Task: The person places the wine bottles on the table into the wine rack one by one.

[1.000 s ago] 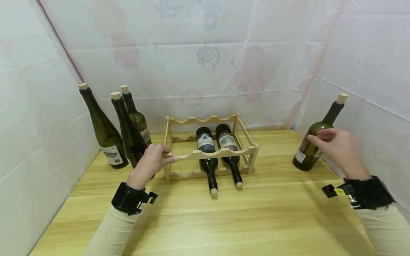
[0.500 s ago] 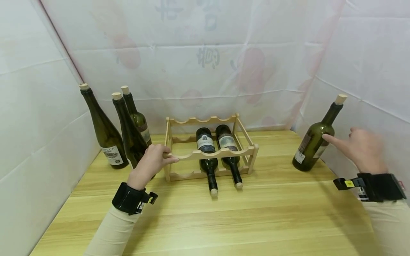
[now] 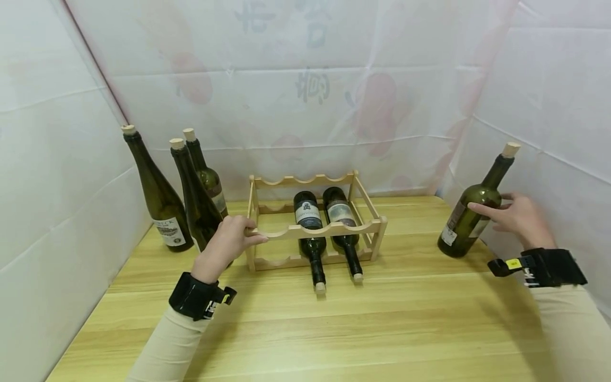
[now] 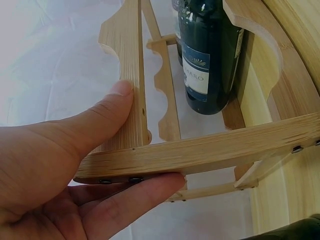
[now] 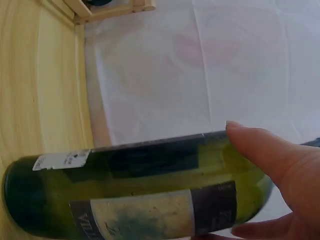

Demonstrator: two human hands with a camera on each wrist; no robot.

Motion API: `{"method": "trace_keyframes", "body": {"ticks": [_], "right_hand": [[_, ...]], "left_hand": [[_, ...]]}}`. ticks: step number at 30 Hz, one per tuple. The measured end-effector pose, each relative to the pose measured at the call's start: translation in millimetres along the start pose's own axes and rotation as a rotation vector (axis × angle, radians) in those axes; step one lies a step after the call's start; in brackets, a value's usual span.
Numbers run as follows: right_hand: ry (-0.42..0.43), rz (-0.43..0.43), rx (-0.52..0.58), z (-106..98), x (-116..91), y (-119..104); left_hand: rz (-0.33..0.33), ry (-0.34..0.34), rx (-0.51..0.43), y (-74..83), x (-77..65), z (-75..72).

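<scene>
The left hand (image 3: 225, 245) pinches a corner of the wooden rack (image 3: 312, 232), whose two lying bottles (image 3: 309, 215) sit to that hand's right. The right hand (image 3: 521, 218) curls round a standing green bottle (image 3: 461, 225). Below both hands spreads a wood-grain table (image 3: 334, 334); beyond hang white sheets (image 3: 267, 111).

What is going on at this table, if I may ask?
A person's left hand grips the near left corner of a wooden rack, in which two bottles lie side by side. The right hand holds another bottle, which stands on the table to the right. Three more bottles stand to the rack's left.
</scene>
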State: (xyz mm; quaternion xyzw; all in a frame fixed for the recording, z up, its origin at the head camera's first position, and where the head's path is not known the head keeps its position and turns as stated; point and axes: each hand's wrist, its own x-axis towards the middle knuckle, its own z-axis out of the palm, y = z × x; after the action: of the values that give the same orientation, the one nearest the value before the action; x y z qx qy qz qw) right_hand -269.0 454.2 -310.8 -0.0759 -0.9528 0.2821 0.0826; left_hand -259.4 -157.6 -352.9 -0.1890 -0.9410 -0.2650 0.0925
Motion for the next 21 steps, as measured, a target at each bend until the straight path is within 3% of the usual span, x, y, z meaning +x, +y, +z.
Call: {"method": "trace_keyframes", "body": {"ticks": [4,11,21], "right_hand": [[0.029,0.004,0.032,7,3,-2],[0.132,-0.005,-0.059,15,6,-6],[0.166,-0.016,-0.062,20,8,-5]], "left_hand": [[-0.011,-0.002,0.004,-0.2,1.2,0.9],[-0.013,-0.004,0.005,0.6,1.2,0.8],[-0.017,-0.001,0.004,1.3,0.7,0.2]]}}
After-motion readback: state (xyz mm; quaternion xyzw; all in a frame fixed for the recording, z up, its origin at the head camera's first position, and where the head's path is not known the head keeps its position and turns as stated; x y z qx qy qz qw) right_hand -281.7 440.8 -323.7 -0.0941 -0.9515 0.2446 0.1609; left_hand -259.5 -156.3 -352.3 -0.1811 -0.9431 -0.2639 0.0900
